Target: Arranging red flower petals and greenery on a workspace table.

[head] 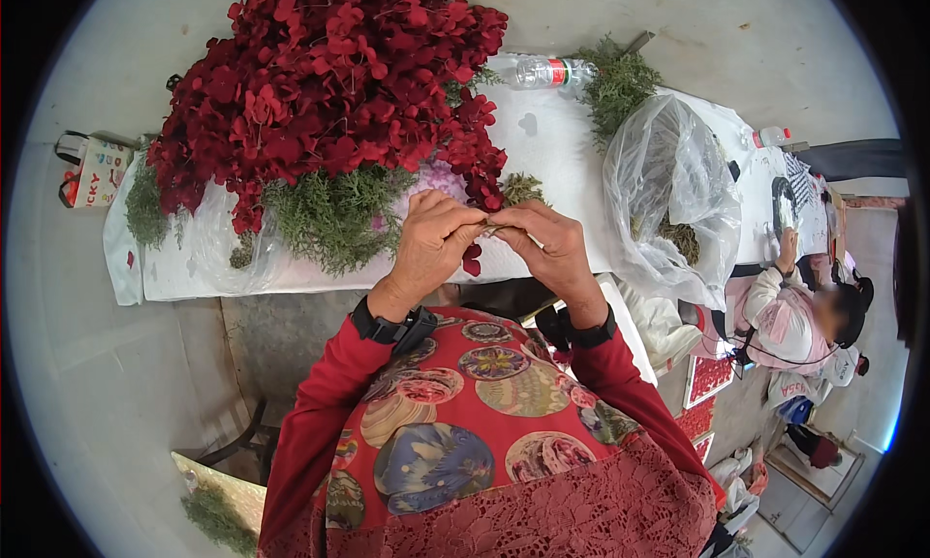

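Near the table's front edge, my left hand (436, 245) and my right hand (546, 247) meet, their fingertips pinching a thin greenish stem (494, 227) between them. Most of the stem is hidden by the fingers. Just beyond my hands hang red petalled flowers (476, 158), part of a large heap of red flowers (312, 86) at the upper left. Below that heap lie green feathery sprigs (334, 216), left of my left hand. A small bunch of dry greenish sprigs (524, 189) lies behind my right hand. One dark red petal (472, 260) shows beneath my fingers.
Right of my hands stands a clear plastic bag (672, 195) with dry plant matter. Farther back are a plastic bottle (552, 72) and more green sprigs (617, 86). Another clear bag (240, 245) lies at left. A seated person (792, 318) works along the table at right.
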`<state>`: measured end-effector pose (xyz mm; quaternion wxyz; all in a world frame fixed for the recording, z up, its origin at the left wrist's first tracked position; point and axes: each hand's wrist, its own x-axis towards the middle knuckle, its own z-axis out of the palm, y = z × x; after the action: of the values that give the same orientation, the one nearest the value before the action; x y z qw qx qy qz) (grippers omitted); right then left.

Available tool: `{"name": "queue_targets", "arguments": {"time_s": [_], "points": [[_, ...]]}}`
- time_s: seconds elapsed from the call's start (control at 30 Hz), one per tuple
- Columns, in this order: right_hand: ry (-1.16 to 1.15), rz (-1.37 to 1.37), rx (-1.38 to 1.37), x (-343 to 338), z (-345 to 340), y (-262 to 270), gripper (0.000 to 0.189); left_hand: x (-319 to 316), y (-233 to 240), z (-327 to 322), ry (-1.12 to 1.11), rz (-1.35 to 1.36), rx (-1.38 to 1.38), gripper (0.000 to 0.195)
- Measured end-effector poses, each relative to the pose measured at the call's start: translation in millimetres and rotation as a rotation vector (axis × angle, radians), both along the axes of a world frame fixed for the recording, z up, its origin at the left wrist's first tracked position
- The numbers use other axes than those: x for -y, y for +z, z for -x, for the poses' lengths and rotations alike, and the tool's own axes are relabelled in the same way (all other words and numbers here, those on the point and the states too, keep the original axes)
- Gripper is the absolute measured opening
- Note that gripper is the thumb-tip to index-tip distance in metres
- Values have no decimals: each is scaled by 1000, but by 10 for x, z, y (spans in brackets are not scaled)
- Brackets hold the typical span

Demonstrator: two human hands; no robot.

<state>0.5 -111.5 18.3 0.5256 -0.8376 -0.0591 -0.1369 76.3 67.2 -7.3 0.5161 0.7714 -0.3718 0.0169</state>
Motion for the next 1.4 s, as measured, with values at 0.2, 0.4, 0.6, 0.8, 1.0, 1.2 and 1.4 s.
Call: {"name": "queue_targets", "arguments": {"time_s": [0.2, 0.4, 0.6, 0.8, 1.0, 1.2, 1.4], "points": [[-39, -10, -66, 109, 168, -222, 15, 97, -190, -77, -120, 33, -95, 17], [-168, 236, -119, 236, 523, -416, 10, 37, -587, -451, 123, -96, 53, 21], [-306, 230, -251, 264, 913, -483, 10, 462, -968, -702, 266, -467, 59, 21], [-391, 220, -290, 263, 1085, -477, 6, 838, -1235, -1078, 331, -775, 159, 22], [-572, 186, -265, 282, 1093, -462, 8, 660, -1012, -980, 189, -425, 339, 14], [-713, 183, -152, 307, 703, -298, 10, 295, -218, -584, 163, -239, 12, 11], [-461, 131, 78, 30, 206, -66, 13, 87, 307, -44, -64, -296, 66, 9]]}}
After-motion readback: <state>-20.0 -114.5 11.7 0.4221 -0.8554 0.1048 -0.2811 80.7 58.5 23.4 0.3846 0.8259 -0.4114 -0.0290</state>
